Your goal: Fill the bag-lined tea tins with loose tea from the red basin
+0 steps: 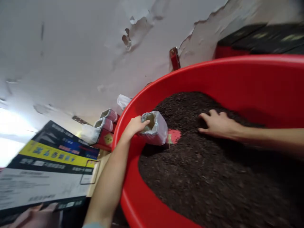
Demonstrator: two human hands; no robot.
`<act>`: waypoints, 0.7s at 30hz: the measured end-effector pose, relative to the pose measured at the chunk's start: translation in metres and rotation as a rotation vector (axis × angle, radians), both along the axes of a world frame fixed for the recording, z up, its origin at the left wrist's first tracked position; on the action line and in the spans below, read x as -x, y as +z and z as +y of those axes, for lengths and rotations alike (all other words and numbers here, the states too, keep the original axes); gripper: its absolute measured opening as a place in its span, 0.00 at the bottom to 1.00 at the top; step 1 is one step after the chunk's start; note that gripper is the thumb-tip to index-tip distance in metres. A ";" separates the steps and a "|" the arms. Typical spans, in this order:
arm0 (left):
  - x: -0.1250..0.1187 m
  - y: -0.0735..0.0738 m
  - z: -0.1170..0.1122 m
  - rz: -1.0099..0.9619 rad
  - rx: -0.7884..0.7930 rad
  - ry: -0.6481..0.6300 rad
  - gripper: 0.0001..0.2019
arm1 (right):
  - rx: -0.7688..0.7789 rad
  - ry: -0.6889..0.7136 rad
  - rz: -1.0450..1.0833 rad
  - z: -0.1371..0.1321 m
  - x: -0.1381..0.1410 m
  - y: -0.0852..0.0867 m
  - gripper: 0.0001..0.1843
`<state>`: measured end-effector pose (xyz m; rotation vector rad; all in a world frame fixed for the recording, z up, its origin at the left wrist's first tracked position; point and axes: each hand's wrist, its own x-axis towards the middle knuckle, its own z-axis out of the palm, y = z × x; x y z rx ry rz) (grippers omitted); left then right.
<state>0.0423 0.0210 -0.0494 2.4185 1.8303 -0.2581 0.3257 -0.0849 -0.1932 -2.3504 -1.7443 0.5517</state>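
My left hand (137, 127) grips the near rim of a square open-topped plastic bag (159, 129), thumb over the edge and fingers along its side. The bag is whitish and shiny, and it tilts toward me inside a large red tub (129, 202). Dark loose leaves (190, 177), like tea, lie heaped in the tub. Beside the bag, a red scoop or card (174, 136) sits partly buried in them. My right hand (217, 123) rests on the heap with bent fingers spread apart, holding nothing visible.
Similar open bags (105, 122) stand outside the tub at left, in a red box (106, 138). A black, yellow and white printed board (49, 167) leans at lower left. Part of another hand (35, 217) shows below it. Behind is a peeling wall (83, 57).
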 end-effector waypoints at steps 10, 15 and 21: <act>0.003 0.000 0.008 -0.206 -0.015 0.075 0.34 | -0.093 0.088 0.033 -0.001 -0.012 -0.006 0.23; 0.011 -0.008 0.017 -0.265 0.014 0.038 0.33 | -0.057 0.052 -0.021 -0.009 0.001 -0.001 0.27; 0.009 0.002 0.004 -0.353 0.120 0.026 0.16 | -0.088 -0.169 0.370 0.001 0.009 0.026 0.23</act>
